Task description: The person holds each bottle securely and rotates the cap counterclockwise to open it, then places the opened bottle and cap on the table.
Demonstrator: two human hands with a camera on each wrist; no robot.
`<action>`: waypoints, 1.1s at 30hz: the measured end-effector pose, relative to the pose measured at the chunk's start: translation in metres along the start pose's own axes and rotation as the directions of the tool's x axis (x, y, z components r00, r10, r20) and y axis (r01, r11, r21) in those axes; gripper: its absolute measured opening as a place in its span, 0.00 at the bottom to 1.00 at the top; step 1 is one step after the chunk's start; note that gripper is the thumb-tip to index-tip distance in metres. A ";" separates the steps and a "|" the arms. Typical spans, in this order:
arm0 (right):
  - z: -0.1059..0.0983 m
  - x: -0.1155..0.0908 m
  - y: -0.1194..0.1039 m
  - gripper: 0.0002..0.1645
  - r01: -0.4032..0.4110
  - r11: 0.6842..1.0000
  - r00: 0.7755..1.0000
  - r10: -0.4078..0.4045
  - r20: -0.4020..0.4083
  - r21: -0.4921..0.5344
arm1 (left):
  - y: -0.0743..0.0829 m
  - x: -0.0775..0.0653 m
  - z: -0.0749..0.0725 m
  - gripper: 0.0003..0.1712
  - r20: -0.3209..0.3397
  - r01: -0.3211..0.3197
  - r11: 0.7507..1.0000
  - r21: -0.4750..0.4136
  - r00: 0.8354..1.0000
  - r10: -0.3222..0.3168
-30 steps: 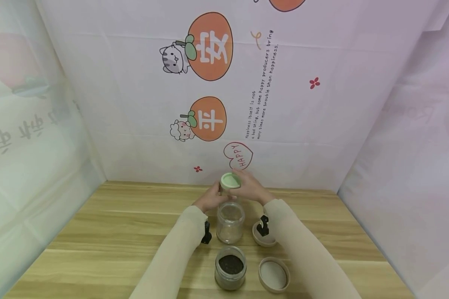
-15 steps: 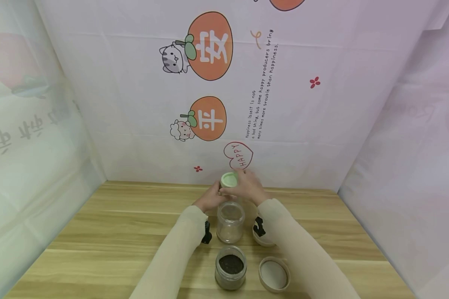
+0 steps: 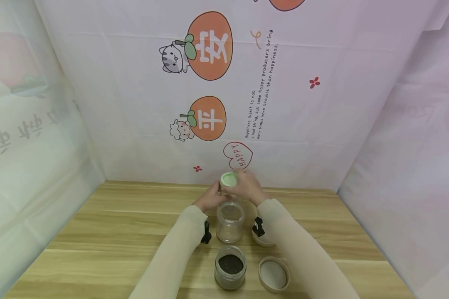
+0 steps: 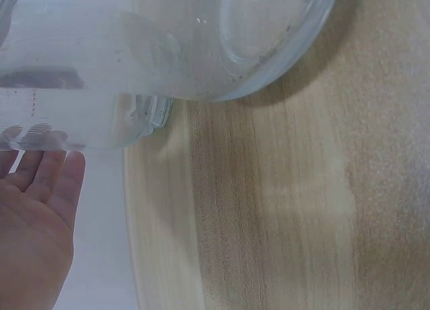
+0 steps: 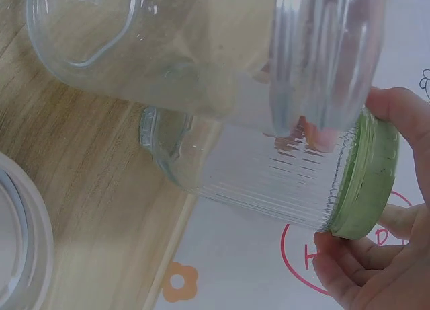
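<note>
A ribbed clear glass jar (image 5: pixel 255 182) with a green lid (image 3: pixel 229 180) stands at the far side of the table. My left hand (image 3: pixel 210 197) holds the jar's side; in the left wrist view its fingers (image 4: pixel 67 185) lie against the glass. My right hand (image 3: pixel 248 187) grips the lid's rim, thumb on one side and fingers on the other. The lid sits on the jar's mouth. Right in front of my hands is a wider, lidless clear jar (image 3: pixel 230 226), which overlaps the ribbed one in both wrist views.
Nearer to me stands an uncovered jar (image 3: pixel 230 279) with dark contents. To its right lies a beige lid (image 3: pixel 287 275), inner side up. A second beige lid (image 3: pixel 261 239) is partly hidden under my right forearm. A printed white cloth (image 3: pixel 284 124) hangs behind the table.
My right hand has turned on the green lid, its wrist shifting a little left, then stayed nearly still. The left hand keeps its place on the jar.
</note>
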State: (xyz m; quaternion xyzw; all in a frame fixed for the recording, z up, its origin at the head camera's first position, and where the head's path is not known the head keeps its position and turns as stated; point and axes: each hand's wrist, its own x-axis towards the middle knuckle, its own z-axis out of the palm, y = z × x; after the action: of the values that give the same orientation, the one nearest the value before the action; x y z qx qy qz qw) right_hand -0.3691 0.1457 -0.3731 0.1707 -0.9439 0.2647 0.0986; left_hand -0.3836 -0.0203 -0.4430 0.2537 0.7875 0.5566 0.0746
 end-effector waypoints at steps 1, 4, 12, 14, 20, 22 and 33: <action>0.000 0.000 0.000 0.50 0.001 1.000 1.000 -0.001 0.003 0.001 | 0.002 -0.001 0.000 0.48 -0.003 0.010 1.000 -0.002 1.000 -0.010; 0.001 0.001 0.001 0.48 0.010 1.000 1.000 -0.010 0.010 -0.007 | 0.007 -0.004 -0.001 0.48 -0.009 0.041 0.999 0.000 0.999 -0.041; -0.005 0.004 0.002 0.31 0.068 0.996 0.998 -0.068 0.011 0.061 | 0.011 -0.007 0.000 0.48 -0.013 0.055 0.998 -0.002 0.998 -0.055; -0.012 0.005 -0.001 0.30 0.082 0.991 0.997 -0.083 0.004 0.108 | 0.018 -0.011 -0.001 0.48 -0.010 0.055 0.998 -0.017 0.998 -0.055; -0.029 0.006 -0.010 0.45 0.096 0.989 0.995 -0.098 0.008 0.112 | 0.016 -0.010 -0.001 0.49 -0.033 0.079 0.997 -0.003 0.996 -0.079; -0.029 0.006 -0.008 0.46 0.094 0.990 0.995 -0.095 0.009 0.103 | 0.009 -0.008 0.000 0.50 -0.039 0.082 0.996 0.024 0.996 -0.081; -0.028 0.001 0.003 0.52 0.087 0.978 0.995 -0.093 0.022 0.192 | 0.008 -0.005 0.000 0.52 -0.043 0.120 0.992 0.031 0.992 -0.119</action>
State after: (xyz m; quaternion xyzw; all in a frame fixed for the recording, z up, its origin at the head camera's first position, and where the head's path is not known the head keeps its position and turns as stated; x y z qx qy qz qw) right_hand -0.3681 0.1627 -0.3512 0.2258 -0.9069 0.3467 0.0793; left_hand -0.3771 -0.0208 -0.4363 0.1957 0.8119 0.5430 0.0873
